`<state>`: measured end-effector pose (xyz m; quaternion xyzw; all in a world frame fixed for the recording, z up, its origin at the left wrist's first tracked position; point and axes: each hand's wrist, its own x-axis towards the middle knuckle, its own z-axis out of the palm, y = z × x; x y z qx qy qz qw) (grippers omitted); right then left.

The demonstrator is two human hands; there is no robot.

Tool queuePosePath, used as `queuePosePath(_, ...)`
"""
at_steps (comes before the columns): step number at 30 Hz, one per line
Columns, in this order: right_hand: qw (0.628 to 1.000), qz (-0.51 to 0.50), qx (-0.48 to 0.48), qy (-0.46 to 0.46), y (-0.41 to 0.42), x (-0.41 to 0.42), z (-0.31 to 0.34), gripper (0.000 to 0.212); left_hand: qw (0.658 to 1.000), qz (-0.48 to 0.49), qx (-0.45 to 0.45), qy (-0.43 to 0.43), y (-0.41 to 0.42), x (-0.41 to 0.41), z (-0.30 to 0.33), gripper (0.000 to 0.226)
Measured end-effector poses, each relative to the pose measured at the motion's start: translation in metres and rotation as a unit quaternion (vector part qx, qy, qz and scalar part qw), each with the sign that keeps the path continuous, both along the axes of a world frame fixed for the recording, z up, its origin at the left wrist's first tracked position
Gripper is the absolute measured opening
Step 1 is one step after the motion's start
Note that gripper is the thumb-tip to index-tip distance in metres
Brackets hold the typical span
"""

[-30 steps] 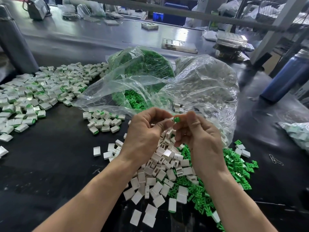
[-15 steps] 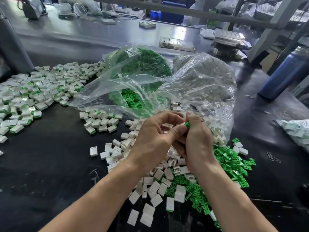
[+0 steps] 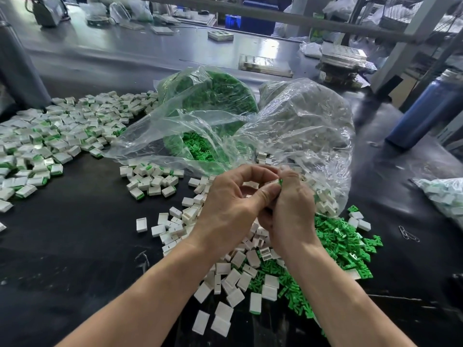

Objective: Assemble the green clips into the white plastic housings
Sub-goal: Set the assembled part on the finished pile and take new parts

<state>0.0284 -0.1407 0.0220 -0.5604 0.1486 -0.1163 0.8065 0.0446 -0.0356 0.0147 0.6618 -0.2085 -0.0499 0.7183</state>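
1. Loose white housings (image 3: 233, 279) and green clips (image 3: 338, 244) are heaped together on the dark table (image 3: 75, 246), nearest the viewer.
2. A green clip (image 3: 280, 182) is pinched between curled fingers of the left hand (image 3: 233, 206) and right hand (image 3: 292, 209); compared with half a second ago, the hands are pressed closer together, with less green seen.
3. Two clear bags (image 3: 300, 126) lie beyond, unmoved.
4. Finished pieces (image 3: 50, 136) are spread far left.

- We only catch a sliver of the green clip (image 3: 280, 182); our left hand (image 3: 230, 206) and right hand (image 3: 292, 209) cover the rest.
- Can't tell if there's a white housing in that grip.
- Blue bottle (image 3: 426, 113) is cut off on the right.
- Far tabletop (image 3: 105, 53) clutter's too blurry.
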Motion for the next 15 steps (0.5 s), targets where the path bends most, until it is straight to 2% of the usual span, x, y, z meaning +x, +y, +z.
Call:
queuePosePath(6,1.000,0.007,0.010,0.003,-0.0029,-0.0031,0.0020,0.044,1.000,0.002,0.001,-0.005,0.0002,0.0006,0.0006,0.008)
queuePosePath(15,0.999,0.036,0.009,0.013,-0.0075,-0.0038,0.0022,0.047,1.000,0.014,-0.011,0.010,-0.0028,0.0017,-0.0028,0.009)
